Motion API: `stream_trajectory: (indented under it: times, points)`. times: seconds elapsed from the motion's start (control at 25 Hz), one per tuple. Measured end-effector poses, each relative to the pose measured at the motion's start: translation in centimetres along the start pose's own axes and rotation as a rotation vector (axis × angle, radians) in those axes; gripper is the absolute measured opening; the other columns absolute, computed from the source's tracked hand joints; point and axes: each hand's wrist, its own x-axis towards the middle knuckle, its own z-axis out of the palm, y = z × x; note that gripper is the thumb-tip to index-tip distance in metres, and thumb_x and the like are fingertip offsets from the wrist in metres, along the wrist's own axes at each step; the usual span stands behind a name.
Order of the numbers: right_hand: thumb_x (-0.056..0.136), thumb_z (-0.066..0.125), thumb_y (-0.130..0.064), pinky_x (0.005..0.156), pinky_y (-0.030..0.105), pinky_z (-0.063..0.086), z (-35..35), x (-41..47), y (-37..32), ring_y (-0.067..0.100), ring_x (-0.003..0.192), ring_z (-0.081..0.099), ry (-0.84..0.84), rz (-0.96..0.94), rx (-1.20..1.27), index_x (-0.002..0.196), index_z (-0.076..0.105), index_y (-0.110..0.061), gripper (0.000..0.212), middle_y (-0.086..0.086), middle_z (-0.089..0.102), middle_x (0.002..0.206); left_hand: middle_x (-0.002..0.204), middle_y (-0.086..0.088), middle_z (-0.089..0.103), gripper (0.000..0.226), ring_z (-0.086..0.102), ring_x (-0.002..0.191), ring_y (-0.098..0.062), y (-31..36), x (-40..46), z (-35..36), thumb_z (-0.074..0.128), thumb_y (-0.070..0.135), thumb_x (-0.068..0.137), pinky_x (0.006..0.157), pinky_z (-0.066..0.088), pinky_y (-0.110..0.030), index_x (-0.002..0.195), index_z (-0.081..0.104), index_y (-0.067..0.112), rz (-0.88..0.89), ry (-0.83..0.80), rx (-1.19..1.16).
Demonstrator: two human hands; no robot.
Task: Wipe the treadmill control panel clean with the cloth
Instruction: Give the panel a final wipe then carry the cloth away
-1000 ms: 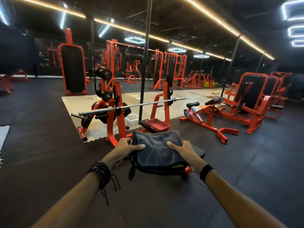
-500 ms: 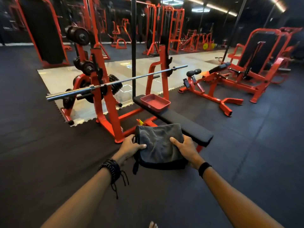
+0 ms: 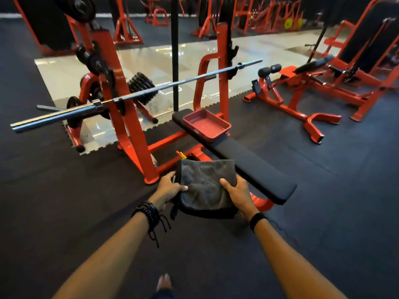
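The view has tipped downward and nearer the bench (image 3: 237,160), with a bare foot (image 3: 164,282) now showing.

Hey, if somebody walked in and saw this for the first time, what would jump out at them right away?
Probably the folded grey cloth at centre, held in the air by the left hand and right hand at its two sides. Just behind it runs a black bench pad with a red tray sitting on its far end. To the left, a long steel barbell rests across the bright red rack. No treadmill is in view.
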Motion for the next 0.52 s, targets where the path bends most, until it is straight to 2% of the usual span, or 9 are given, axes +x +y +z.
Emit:
stream_trajectory:
  times: [0.08,0.12,0.24,0.36,0.44,0.52]
  points:
    - [0.094,0.068,-0.016,0.094,0.031,0.054,0.6,3.5,1.3,0.012,0.106,0.067,0.005,0.048,0.026,0.123,0.065,-0.012,0.029,-0.002,0.071,0.115,0.121,-0.007,0.066,0.062,0.063,0.111,-0.025,-0.4,4.3,0.8,0.078,-0.008,0.075,0.096,0.054,-0.040,0.131,0.058,0.010,-0.035,-0.001,0.011]
    - [0.094,0.068,-0.015,0.094,0.031,0.054,0.7,5.7,2.1,0.012,0.106,0.067,0.017,0.066,0.032,0.122,0.065,-0.013,0.028,-0.002,0.071,0.115,0.123,-0.008,0.066,0.063,0.063,0.113,-0.026,-0.3,6.7,1.2,0.078,-0.007,0.074,0.097,0.054,-0.041,0.132,0.058,0.010,-0.042,0.000,0.014]
    - [0.093,0.068,-0.013,0.096,0.036,0.055,1.0,13.4,3.3,0.017,0.107,0.068,0.052,0.086,0.016,0.119,0.066,-0.011,0.026,0.002,0.072,0.114,0.121,-0.003,0.062,0.062,0.060,0.109,-0.021,1.2,15.3,2.8,0.076,-0.010,0.076,0.088,0.049,-0.032,0.132,0.058,0.007,-0.016,-0.039,0.009]
    - [0.093,0.069,-0.012,0.097,0.041,0.055,1.0,20.9,2.6,0.019,0.106,0.068,0.085,0.130,-0.019,0.117,0.066,-0.009,0.025,0.005,0.072,0.114,0.120,-0.003,0.063,0.057,0.060,0.106,-0.020,4.3,22.7,3.7,0.078,-0.011,0.074,0.089,0.047,-0.030,0.127,0.062,0.004,-0.014,-0.044,0.064]
    - [0.092,0.070,-0.018,0.098,0.045,0.054,1.4,26.0,2.4,0.015,0.105,0.068,0.084,0.146,-0.014,0.119,0.066,-0.013,0.027,0.000,0.073,0.114,0.116,-0.004,0.068,0.059,0.064,0.109,-0.025,5.9,28.1,4.1,0.083,-0.002,0.069,0.094,0.052,-0.037,0.124,0.065,0.007,-0.032,-0.030,0.075]
    - [0.089,0.070,-0.028,0.098,0.047,0.054,1.8,30.7,2.3,0.014,0.108,0.068,0.075,0.173,-0.004,0.121,0.065,-0.019,0.033,-0.003,0.072,0.116,0.118,-0.006,0.070,0.071,0.065,0.114,-0.028,6.5,33.8,4.4,0.087,0.013,0.060,0.100,0.053,-0.046,0.127,0.065,0.011,-0.026,-0.029,0.114]
